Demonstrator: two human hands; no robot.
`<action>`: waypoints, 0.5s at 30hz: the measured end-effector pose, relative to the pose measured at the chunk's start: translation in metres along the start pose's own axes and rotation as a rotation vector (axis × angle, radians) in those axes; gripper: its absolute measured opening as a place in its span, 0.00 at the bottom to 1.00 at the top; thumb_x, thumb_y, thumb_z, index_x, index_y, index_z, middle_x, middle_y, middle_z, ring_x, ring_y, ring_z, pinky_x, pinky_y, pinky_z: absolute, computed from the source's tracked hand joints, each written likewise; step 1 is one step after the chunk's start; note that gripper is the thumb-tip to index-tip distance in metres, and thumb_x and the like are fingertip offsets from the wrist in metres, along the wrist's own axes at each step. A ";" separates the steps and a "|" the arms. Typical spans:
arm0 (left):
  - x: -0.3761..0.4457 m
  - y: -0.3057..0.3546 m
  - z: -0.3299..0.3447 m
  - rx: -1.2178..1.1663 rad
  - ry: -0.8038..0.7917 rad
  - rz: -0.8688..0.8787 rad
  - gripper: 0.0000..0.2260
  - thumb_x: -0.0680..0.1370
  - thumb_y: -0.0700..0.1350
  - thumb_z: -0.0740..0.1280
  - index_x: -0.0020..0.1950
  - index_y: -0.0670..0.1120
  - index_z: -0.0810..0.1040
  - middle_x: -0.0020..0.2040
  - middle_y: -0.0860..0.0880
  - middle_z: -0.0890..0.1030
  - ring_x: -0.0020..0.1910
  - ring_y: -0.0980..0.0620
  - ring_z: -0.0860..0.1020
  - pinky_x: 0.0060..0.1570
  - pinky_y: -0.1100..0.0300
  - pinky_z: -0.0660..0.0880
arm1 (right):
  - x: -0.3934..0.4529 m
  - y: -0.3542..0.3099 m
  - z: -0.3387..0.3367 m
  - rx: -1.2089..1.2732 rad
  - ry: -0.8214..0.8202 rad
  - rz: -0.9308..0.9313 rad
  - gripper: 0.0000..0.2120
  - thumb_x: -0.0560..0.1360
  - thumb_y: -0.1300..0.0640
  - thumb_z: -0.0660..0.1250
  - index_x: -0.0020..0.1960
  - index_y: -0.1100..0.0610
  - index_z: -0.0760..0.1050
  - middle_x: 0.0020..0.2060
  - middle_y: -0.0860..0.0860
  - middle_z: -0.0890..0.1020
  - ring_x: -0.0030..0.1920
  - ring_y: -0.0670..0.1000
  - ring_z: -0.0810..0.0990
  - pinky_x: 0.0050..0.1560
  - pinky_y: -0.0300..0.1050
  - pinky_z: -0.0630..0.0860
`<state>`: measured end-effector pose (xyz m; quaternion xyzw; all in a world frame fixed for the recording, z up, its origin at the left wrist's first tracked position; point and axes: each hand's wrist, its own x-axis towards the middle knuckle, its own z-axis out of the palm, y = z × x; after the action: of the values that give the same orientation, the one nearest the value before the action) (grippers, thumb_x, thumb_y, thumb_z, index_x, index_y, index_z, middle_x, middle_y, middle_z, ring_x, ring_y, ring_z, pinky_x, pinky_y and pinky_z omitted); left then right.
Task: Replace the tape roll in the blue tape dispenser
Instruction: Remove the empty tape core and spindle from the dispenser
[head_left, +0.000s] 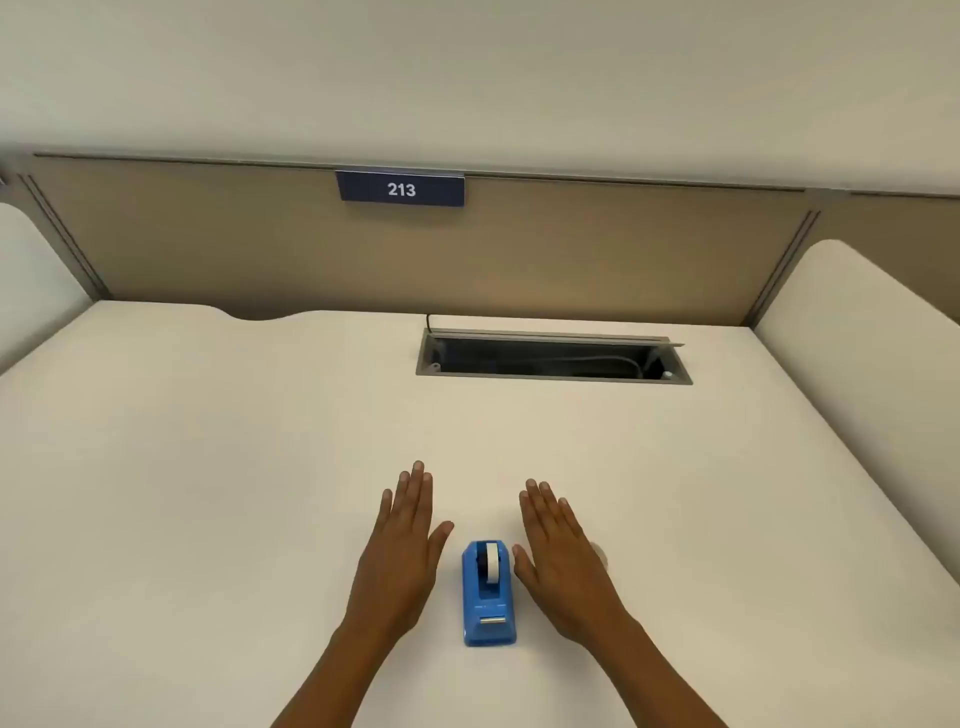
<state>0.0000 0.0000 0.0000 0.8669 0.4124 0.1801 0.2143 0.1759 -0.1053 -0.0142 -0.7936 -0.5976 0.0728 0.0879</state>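
Note:
The blue tape dispenser (488, 597) stands on the white desk (208, 467) near its front edge, its cutter end toward me. A white tape roll (490, 561) sits in its cradle. My left hand (402, 545) lies flat, palm down, just left of the dispenser, not touching it. My right hand (563, 556) lies flat on the other side, its thumb close to the dispenser's far end. Both hands hold nothing. A small pale round object (600, 553) peeks out from behind my right hand, mostly hidden.
An open cable tray slot (550, 358) is cut into the desk at the back right. A beige partition (208, 244) with a "213" sign (401, 188) rises behind the desk. White side panels (857, 332) flank it.

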 end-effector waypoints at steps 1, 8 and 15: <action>-0.003 0.000 -0.001 -0.003 -0.017 -0.009 0.33 0.71 0.68 0.30 0.72 0.53 0.37 0.74 0.56 0.36 0.69 0.67 0.31 0.66 0.71 0.31 | -0.003 0.003 0.003 0.047 0.037 -0.004 0.34 0.79 0.40 0.32 0.75 0.60 0.54 0.75 0.54 0.59 0.74 0.56 0.60 0.71 0.43 0.39; -0.027 0.012 0.009 -0.357 -0.293 -0.109 0.34 0.72 0.68 0.53 0.71 0.60 0.38 0.71 0.64 0.42 0.72 0.62 0.48 0.69 0.63 0.49 | -0.024 0.002 0.010 0.164 -0.072 -0.056 0.42 0.64 0.33 0.20 0.73 0.52 0.33 0.74 0.46 0.36 0.75 0.45 0.35 0.68 0.34 0.27; -0.040 0.004 0.016 -0.410 -0.427 -0.076 0.52 0.58 0.68 0.74 0.71 0.66 0.44 0.74 0.64 0.52 0.73 0.59 0.53 0.71 0.57 0.53 | -0.045 -0.005 0.020 0.214 -0.138 -0.066 0.32 0.74 0.38 0.31 0.75 0.50 0.37 0.74 0.45 0.39 0.75 0.43 0.39 0.71 0.35 0.33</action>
<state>-0.0134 -0.0378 -0.0166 0.8077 0.3452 0.0649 0.4735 0.1548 -0.1465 -0.0317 -0.7527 -0.6169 0.1876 0.1330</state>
